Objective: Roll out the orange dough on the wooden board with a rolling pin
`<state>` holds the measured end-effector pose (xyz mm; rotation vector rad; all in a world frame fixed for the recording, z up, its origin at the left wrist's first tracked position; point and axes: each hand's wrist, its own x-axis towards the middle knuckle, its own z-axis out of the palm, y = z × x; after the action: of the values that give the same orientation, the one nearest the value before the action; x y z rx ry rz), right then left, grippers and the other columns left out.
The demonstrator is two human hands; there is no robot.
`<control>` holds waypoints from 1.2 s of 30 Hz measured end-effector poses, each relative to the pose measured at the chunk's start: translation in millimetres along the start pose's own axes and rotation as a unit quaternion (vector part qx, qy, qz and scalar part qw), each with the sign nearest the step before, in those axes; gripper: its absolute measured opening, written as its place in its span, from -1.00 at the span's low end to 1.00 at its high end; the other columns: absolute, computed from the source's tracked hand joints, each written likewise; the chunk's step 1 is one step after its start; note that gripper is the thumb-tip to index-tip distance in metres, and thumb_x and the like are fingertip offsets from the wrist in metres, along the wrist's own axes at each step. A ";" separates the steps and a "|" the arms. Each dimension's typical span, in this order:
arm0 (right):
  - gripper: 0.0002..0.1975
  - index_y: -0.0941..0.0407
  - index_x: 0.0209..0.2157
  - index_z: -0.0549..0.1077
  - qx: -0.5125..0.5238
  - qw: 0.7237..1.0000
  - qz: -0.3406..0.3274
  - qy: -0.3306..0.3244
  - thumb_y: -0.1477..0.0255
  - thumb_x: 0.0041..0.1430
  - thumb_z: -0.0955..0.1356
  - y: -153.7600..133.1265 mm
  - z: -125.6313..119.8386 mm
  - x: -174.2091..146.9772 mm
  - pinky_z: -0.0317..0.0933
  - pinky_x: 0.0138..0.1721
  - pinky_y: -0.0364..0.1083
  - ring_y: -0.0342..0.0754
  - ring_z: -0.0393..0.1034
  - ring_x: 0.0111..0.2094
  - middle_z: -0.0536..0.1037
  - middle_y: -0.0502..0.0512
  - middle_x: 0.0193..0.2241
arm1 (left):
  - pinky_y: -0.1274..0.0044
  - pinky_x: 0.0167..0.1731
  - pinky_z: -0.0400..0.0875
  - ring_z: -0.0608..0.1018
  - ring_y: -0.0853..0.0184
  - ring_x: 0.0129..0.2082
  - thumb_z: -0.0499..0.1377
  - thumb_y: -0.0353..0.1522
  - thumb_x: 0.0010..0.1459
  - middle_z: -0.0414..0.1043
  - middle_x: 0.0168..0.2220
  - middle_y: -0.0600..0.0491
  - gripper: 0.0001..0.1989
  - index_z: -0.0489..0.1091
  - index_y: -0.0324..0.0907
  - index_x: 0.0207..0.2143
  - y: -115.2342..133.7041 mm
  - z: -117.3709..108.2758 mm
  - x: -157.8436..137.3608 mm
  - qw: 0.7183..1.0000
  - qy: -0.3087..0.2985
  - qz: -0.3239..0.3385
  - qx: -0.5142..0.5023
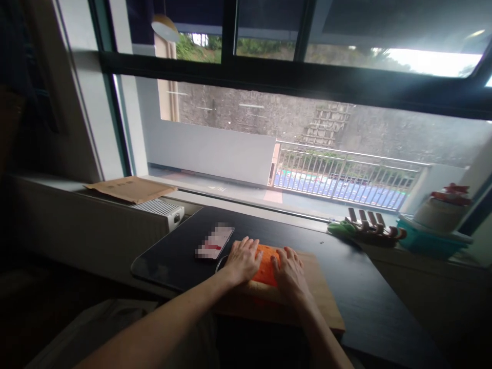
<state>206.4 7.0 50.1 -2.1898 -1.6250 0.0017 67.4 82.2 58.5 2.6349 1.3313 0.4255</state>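
A bright orange slab or sheet (267, 264) lies on a wooden board (321, 287) in front of me; its exact kind I cannot make out. Along its near side runs a pale rounded strip (265, 289), partly covered by my hands. My left hand (244, 260) rests on the left part of the orange piece, fingers stretched out. On the right part lies my right hand (290, 271), palm down with its fingers extended. Neither hand is wrapped around anything. Just left of my left hand, a thin curved rim (220, 264) shows beside the board.
A phone (217, 242) lies on the dark table (361, 287), left of the board. Beyond is a window sill with a brown paper envelope (130, 188) over a radiator, a green item (342, 228), brown curved pieces (378, 231) and a teal box (417, 237).
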 end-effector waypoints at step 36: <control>-0.54 0.04 -0.49 0.38 -0.020 0.992 -0.101 0.074 0.25 0.38 0.05 30.4 3.0 -41.3 0.08 -0.39 -0.11 -0.08 0.38 -0.42 0.49 0.01 -0.49 | 0.31 0.14 0.18 0.40 0.22 0.02 -0.03 -0.37 0.18 0.40 -0.01 -0.03 -0.70 0.41 -0.12 -0.10 -19.7 -21.5 -45.7 0.978 0.111 0.165 -0.066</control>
<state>220.3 -37.1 27.6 -1.9919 -1.7659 -0.2474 19.7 57.3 65.4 2.7602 0.8741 0.8438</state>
